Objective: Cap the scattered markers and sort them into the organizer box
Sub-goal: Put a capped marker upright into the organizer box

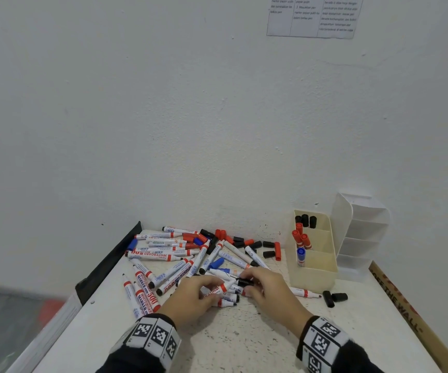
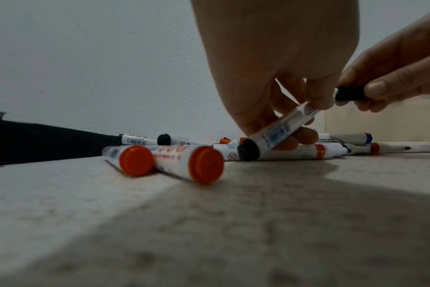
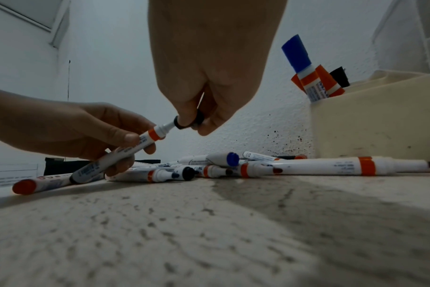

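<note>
My left hand [image 1: 198,294] grips a white whiteboard marker [image 3: 125,151] with an orange band and a black end plug [image 2: 249,150], tilted up to the right just above the table. My right hand [image 1: 260,285] pinches a black cap [image 3: 188,120] whose mouth sits over the marker's nib. Both hands hover at the near edge of a pile of loose markers and caps [image 1: 190,254]. The cream organizer box [image 1: 315,267] stands to the right against the wall, with black, red and blue capped markers upright in separate compartments.
A white multi-tier organizer [image 1: 360,232] stands behind the cream box. Two loose black caps [image 1: 334,297] and an uncapped marker [image 1: 304,292] lie near the box's front. A black strip [image 1: 109,262] borders the table's left edge, a printed cardboard strip [image 1: 405,310] its right.
</note>
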A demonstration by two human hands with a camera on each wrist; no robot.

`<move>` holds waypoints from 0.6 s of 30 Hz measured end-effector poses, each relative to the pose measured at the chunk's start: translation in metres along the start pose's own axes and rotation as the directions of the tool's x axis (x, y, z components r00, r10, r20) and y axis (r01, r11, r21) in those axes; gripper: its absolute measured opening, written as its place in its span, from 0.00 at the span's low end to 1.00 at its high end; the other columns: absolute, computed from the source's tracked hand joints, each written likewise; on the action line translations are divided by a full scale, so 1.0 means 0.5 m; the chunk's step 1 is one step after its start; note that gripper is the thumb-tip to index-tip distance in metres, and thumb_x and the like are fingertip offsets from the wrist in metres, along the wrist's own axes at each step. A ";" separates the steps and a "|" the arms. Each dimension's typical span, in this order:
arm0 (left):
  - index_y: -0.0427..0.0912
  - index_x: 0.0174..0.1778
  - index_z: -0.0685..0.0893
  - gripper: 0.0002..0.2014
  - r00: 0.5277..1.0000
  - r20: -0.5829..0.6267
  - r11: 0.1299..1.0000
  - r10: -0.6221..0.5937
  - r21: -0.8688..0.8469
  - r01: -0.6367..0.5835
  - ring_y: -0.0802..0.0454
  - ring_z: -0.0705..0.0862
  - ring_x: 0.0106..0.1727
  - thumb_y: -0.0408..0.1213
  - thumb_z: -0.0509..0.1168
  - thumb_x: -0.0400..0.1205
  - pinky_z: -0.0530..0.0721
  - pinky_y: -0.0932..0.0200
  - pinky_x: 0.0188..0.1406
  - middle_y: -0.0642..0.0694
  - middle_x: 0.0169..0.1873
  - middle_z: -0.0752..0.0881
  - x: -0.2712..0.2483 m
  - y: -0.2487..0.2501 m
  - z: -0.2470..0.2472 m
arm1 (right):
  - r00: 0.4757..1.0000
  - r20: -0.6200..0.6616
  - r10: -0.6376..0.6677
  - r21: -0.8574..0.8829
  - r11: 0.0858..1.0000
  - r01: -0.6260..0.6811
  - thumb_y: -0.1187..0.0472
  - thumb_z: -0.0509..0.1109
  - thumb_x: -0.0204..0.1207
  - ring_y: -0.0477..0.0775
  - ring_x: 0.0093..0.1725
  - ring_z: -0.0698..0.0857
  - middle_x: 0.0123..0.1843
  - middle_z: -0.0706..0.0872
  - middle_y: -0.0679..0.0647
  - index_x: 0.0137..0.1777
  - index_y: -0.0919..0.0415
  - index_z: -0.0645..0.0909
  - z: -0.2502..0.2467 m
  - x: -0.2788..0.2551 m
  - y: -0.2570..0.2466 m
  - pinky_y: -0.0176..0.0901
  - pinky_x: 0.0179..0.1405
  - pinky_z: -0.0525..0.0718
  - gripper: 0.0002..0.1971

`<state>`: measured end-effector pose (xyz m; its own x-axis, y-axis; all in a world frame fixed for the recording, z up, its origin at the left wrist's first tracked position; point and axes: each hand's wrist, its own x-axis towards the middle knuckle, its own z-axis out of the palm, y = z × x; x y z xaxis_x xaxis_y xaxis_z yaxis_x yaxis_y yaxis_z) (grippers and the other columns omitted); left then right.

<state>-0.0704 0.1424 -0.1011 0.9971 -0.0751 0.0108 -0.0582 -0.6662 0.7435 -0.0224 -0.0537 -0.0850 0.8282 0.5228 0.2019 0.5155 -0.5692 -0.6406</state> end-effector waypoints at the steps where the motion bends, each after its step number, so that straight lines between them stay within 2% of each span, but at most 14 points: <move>1: 0.56 0.63 0.80 0.14 1.000 0.000 1.000 0.000 -0.003 0.000 0.64 0.81 0.48 0.42 0.65 0.81 0.78 0.72 0.44 0.62 0.54 0.81 -0.001 0.000 0.000 | 1.000 -0.014 -0.014 0.007 1.000 0.014 0.65 0.65 0.78 0.30 0.44 0.77 0.48 0.78 0.37 0.59 0.53 0.80 0.000 0.000 0.000 0.16 0.45 0.73 0.12; 3: 0.56 0.64 0.80 0.14 1.000 0.004 1.000 0.004 -0.001 -0.004 0.65 0.81 0.48 0.42 0.64 0.82 0.78 0.73 0.42 0.62 0.55 0.81 -0.001 0.001 0.000 | 0.999 -0.035 -0.039 0.015 0.999 0.040 0.66 0.65 0.78 0.29 0.47 0.76 0.47 0.77 0.35 0.58 0.53 0.80 -0.001 0.000 0.002 0.14 0.48 0.72 0.12; 7: 0.56 0.64 0.80 0.14 1.000 0.006 1.000 0.008 0.012 -0.009 0.64 0.81 0.48 0.41 0.64 0.82 0.78 0.70 0.49 0.61 0.57 0.81 -0.001 0.002 -0.002 | 0.999 -0.010 -0.035 0.015 0.999 0.035 0.66 0.63 0.79 0.31 0.50 0.75 0.53 0.75 0.39 0.62 0.51 0.76 0.005 -0.001 0.003 0.16 0.48 0.73 0.15; 10: 0.54 0.64 0.80 0.14 1.000 0.014 0.999 0.019 0.038 -0.019 0.67 0.78 0.48 0.39 0.63 0.83 0.75 0.72 0.49 0.61 0.57 0.80 -0.003 0.005 -0.003 | 0.997 -0.063 -0.047 0.044 0.998 0.049 0.65 0.62 0.80 0.32 0.54 0.73 0.52 0.70 0.35 0.65 0.47 0.73 0.010 0.000 0.000 0.17 0.51 0.72 0.17; 12: 0.52 0.64 0.80 0.14 0.999 0.011 0.999 0.030 0.035 -0.031 0.69 0.78 0.46 0.39 0.63 0.83 0.75 0.73 0.45 0.61 0.55 0.80 -0.003 0.008 -0.002 | 0.991 -0.110 -0.075 0.042 0.996 0.080 0.62 0.66 0.78 0.33 0.52 0.75 0.51 0.72 0.32 0.57 0.42 0.75 0.011 -0.001 -0.007 0.20 0.51 0.73 0.14; 15: 0.52 0.63 0.81 0.13 0.999 -0.002 0.999 0.036 0.029 -0.036 0.68 0.78 0.47 0.39 0.63 0.82 0.76 0.72 0.48 0.61 0.54 0.81 -0.003 0.009 -0.003 | 0.983 -0.172 -0.058 0.086 0.994 0.074 0.66 0.70 0.74 0.38 0.44 0.79 0.45 0.79 0.38 0.43 0.40 0.72 0.012 0.000 -0.007 0.23 0.45 0.77 0.17; 18: 0.53 0.63 0.81 0.13 0.999 0.007 0.999 0.034 0.021 -0.034 0.66 0.80 0.50 0.39 0.63 0.83 0.77 0.70 0.52 0.60 0.56 0.81 -0.003 0.006 -0.003 | 0.990 -0.139 -0.023 0.136 0.990 0.042 0.71 0.70 0.73 0.40 0.46 0.82 0.45 0.81 0.42 0.41 0.42 0.73 0.014 0.001 -0.006 0.22 0.45 0.79 0.18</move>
<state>-0.0719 0.1415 -0.0978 0.9942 -0.1029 0.0319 -0.0936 -0.6784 0.7287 -0.0252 -0.0474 -0.0881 0.8388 0.4424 0.3172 0.5148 -0.4553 -0.7264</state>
